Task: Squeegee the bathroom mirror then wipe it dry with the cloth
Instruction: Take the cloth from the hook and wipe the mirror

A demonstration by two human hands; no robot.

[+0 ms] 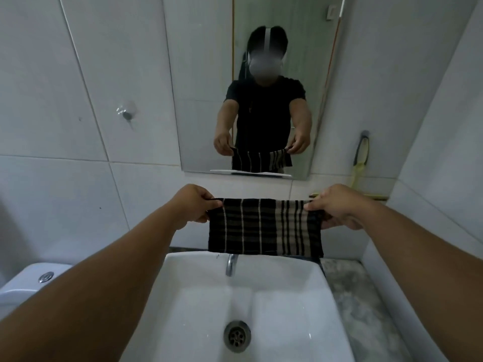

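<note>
Both hands pinch the cloth [265, 227], left hand [194, 205] and right hand [338, 206] at its top corners, stretched above the sink's [300, 322] back edge, hiding the tap's [231, 265] base, below the mirror [295, 61]. The squeegee [359, 165] hangs on the wall at right. No writing is readable.

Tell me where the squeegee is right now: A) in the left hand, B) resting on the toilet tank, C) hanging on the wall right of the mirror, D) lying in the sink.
C: the squeegee hangs on the wall to the right of the mirror, while both hands grip the cloth.
</note>
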